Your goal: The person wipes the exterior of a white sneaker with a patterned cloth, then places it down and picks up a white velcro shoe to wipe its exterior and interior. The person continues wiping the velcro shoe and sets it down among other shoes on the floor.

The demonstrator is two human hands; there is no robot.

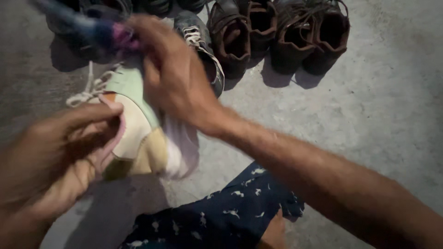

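The left hand (55, 157) clasps the pastel sneaker (134, 124) at nine o'clock while the right hand (170, 74) clenches a blurred cloth (92, 27) at eleven, and the dangling laces (90, 90) could snag, loosening that grip.

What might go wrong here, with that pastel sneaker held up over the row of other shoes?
The left hand grips the pastel sneaker only at its heel end, so it might slip down to the concrete floor. The right hand moves a blurred dark cloth over it; a loose white lace could snag. The brown shoes stand close and might get knocked.
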